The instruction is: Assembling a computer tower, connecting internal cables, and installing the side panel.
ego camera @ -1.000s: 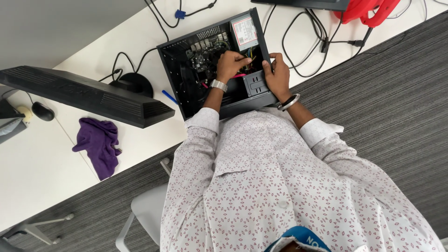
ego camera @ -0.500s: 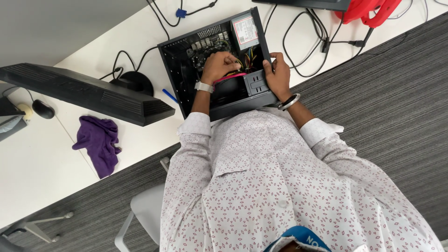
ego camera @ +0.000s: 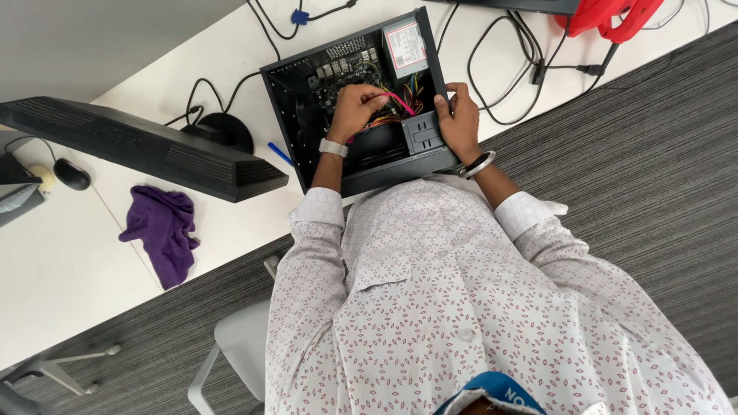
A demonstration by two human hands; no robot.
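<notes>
Both hands (ego camera: 355,110) (ego camera: 460,119) inside open computer case (ego camera: 300,100)

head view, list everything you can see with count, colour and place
computer case: 1, black, lying open on the white desk in front of the person
pink cable: 1, pink, inside the case beside the left hand's fingers
desk: 1, white, upper left
monitor: 1, black, left of the case
cloth: 1, purple, crumpled on the desk below the monitor
mouse: 1, black, far left
pen: 1, blue, just left of the case
cables: several, black, right of the case
chair: 1, light grey, under the person
left hand: 1, watch on wrist, inside the case
right hand: 1, bangle on wrist, gripping the case's right edge
</notes>
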